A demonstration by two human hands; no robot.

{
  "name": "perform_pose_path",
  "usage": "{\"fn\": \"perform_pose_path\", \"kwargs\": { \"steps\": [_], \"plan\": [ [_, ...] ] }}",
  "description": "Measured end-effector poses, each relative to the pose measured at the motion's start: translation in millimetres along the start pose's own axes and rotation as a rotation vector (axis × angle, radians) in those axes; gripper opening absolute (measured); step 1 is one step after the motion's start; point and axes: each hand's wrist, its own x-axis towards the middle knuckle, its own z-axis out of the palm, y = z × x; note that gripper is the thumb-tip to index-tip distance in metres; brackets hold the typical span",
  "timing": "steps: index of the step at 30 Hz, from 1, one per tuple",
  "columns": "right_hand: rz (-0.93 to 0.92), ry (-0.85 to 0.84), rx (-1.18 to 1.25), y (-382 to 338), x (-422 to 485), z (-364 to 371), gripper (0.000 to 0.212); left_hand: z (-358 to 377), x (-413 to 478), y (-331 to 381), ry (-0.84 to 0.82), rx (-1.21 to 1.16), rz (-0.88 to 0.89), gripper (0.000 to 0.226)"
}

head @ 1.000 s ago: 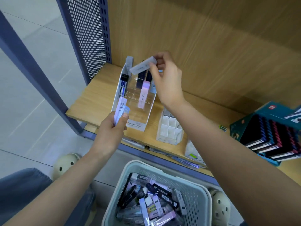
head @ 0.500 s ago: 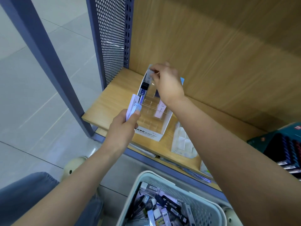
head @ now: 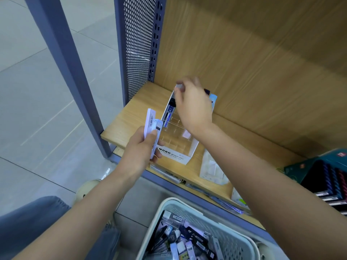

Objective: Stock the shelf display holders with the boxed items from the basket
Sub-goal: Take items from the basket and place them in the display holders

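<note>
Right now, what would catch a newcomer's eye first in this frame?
The right hand hangs over the back left corner of the white display holder on the wooden shelf, pinching a blurred pale box. At its front left, the left hand grips two slim boxes, and a basket full of more sits at the bottom edge.

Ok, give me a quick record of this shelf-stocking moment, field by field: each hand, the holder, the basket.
display holder: white, clear dividers, stands on the wooden shelf; most slots unfilled
left hand: grips two slim pale boxes upright, just in front of the holder
right hand: over the holder's back left corner, pinches a small pale box; blurred
in holder: dark blue box at left, pink box by the right wrist
basket: below the shelf, holds many boxed items
</note>
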Motion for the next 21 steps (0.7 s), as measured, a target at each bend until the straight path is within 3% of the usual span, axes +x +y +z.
{"fn": "perform_pose_path", "kwargs": {
  "steps": [3,5,7,10,13,16,21],
  "plan": [
    [-0.001,-0.177,0.278,-9,-36,-3,0.024,-1,-6,2,-0.036,0.015,0.047,0.015],
    [0.082,-0.373,0.41,-10,-58,-7,0.03,-1,-12,3,-0.055,0.041,0.072,0.016],
    [0.156,-0.462,0.486,-7,-72,-14,0.027,0,-17,2,-0.072,0.075,0.102,0.017],
    [0.221,-0.438,0.61,-1,-81,-27,0.018,6,-27,0,-0.069,0.104,0.096,0.02],
    [0.291,-0.409,0.837,2,-85,-43,0.008,13,-34,0,-0.066,0.002,-0.026,0.028],
    [0.287,-0.413,0.935,9,-90,-57,0.011,16,-40,2,-0.081,-0.039,-0.082,0.027],
    [0.334,-0.445,0.947,21,-109,-75,0.02,21,-50,1,-0.086,0.123,0.009,0.012]
  ]
}}
